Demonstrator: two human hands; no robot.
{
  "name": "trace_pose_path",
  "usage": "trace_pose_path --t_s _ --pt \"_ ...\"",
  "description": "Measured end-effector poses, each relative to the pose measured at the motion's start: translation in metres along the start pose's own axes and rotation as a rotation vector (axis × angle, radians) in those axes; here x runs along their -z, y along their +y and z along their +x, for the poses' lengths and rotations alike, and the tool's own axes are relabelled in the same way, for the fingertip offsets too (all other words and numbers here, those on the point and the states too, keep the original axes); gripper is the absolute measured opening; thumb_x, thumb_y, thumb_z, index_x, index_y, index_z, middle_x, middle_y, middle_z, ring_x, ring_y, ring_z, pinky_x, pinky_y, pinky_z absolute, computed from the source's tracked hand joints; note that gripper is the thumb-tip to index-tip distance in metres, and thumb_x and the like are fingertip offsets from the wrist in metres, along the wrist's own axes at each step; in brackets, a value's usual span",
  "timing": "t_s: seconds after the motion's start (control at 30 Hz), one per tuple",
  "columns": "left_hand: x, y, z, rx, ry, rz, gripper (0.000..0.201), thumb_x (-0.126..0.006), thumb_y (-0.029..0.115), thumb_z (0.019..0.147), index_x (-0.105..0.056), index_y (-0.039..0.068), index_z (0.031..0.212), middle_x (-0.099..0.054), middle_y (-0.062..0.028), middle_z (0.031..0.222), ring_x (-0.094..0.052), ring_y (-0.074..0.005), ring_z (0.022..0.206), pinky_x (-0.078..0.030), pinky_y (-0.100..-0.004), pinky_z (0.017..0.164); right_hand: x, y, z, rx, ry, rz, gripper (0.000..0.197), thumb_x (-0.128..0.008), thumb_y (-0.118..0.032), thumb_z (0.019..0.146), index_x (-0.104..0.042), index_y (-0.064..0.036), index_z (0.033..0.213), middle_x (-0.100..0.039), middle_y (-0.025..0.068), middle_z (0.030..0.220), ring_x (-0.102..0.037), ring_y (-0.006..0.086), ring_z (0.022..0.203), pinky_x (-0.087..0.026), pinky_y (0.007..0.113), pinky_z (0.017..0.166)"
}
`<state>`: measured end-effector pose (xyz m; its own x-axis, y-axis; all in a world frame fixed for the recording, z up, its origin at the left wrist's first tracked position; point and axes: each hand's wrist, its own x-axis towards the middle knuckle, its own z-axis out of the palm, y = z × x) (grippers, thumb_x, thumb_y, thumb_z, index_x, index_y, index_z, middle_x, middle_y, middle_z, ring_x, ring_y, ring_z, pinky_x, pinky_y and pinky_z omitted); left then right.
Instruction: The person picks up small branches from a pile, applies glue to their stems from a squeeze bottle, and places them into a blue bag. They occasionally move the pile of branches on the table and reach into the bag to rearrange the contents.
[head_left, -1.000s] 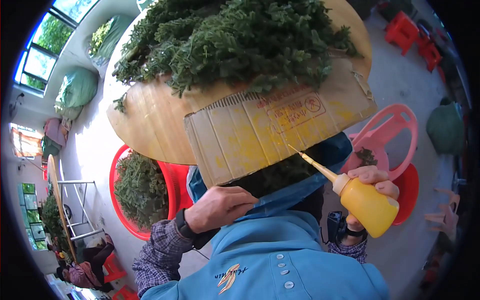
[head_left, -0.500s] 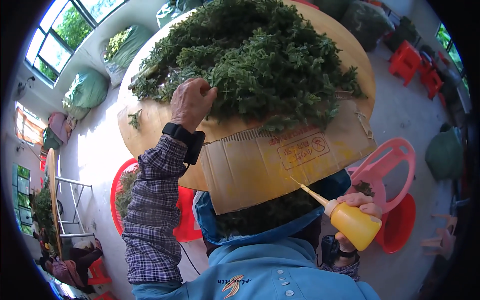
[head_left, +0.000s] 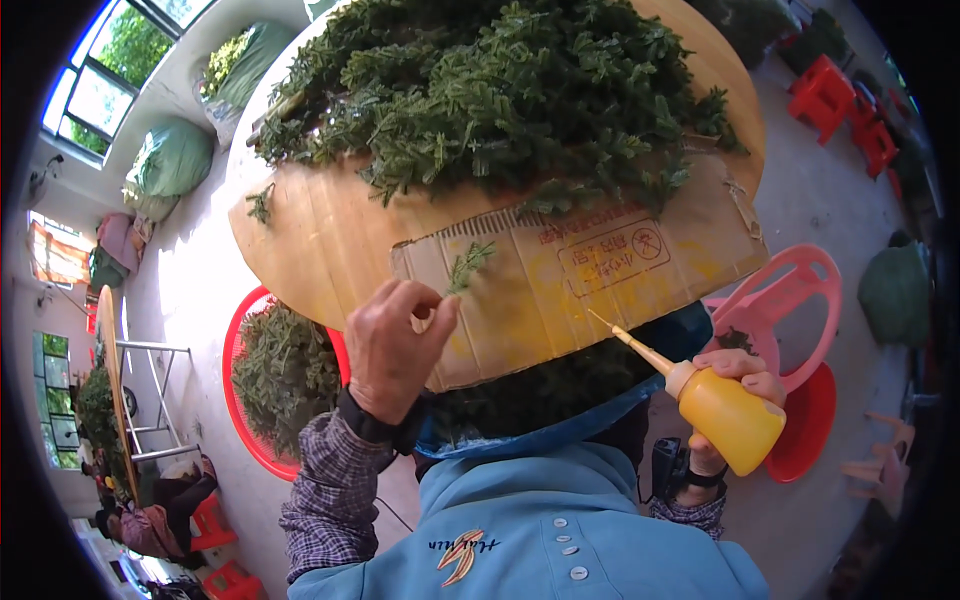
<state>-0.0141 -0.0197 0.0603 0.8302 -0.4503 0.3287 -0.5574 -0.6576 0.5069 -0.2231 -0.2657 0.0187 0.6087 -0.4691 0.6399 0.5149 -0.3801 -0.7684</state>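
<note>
My left hand (head_left: 392,345) is closed in a pinch on a small green sprig (head_left: 468,266), held over the left part of a flattened cardboard sheet (head_left: 500,340). In my right hand (head_left: 737,385) is a yellow squeeze bottle (head_left: 733,421) with a long thin nozzle, its tip pointing up and left at the cardboard's near edge. Yellow stains mark the cardboard. Beyond it, a big heap of green sprigs (head_left: 520,100) covers much of the round wooden table (head_left: 310,240). One loose sprig (head_left: 259,204) lies near the table's left edge.
Below the cardboard, a blue-rimmed container (head_left: 560,428) holds dark greenery. A red basket (head_left: 232,370) of sprigs stands at left, a pink plastic chair (head_left: 820,290) and red tub (head_left: 808,430) at right. Another person (head_left: 150,525) sits far left. Red stools (head_left: 822,98) and green sacks (head_left: 172,158) line the room.
My left hand has drawn back from the heap toward me, now with a sprig in its fingers. My right hand still holds the bottle in nearly the same place. The view has shifted slightly.
</note>
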Motion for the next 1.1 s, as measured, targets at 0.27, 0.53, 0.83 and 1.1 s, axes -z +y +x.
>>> trace_pose_path --t_s 0.27,0.53,0.83,1.1 --pt "-0.022 0.029 -0.04 0.084 -0.265 -0.19 0.019 -0.079 0.018 0.08 -0.065 0.006 0.081 -0.066 -0.0074 0.075 -0.065 -0.0245 0.063 -0.051 -0.0363 0.057 -0.014 0.007 0.011 0.052 -0.021 0.017 0.072 -0.087 -0.041 0.076 -0.038 -0.011 0.121 -0.056 0.0165 0.113 -0.064 0.0327 0.097 -0.058 0.042 0.083" --pt "-0.042 0.005 -0.027 -0.303 -0.011 -0.127 0.027 -0.079 0.016 0.079 -0.067 0.005 0.101 -0.067 -0.0091 0.093 -0.065 -0.0272 0.085 -0.052 -0.037 0.073 -0.029 0.007 0.02 0.088 -0.092 0.063 0.072 -0.088 -0.038 0.076 -0.039 -0.0104 0.121 -0.057 0.0183 0.116 -0.064 0.0346 0.099 -0.058 0.043 0.084" --pt "-0.06 0.017 -0.03 -0.043 -0.076 -0.174 0.044 -0.081 0.024 0.076 -0.065 0.007 0.114 -0.063 -0.0071 0.091 -0.061 -0.0278 0.087 -0.049 -0.0381 0.076 -0.052 0.002 0.026 0.126 -0.138 0.114 0.068 -0.088 -0.029 0.076 -0.04 -0.0109 0.12 -0.057 0.0175 0.118 -0.064 0.0344 0.1 -0.058 0.044 0.085" --pt "-0.063 0.01 -0.027 -0.136 -0.013 0.018 0.058 -0.082 0.032 0.074 -0.063 0.008 0.123 -0.059 -0.007 0.098 -0.056 -0.0273 0.093 -0.044 -0.0399 0.082 -0.068 0.004 0.025 0.121 -0.21 0.109 0.066 -0.089 -0.026 0.075 -0.041 -0.0108 0.118 -0.058 0.0171 0.117 -0.065 0.0337 0.101 -0.058 0.044 0.085"
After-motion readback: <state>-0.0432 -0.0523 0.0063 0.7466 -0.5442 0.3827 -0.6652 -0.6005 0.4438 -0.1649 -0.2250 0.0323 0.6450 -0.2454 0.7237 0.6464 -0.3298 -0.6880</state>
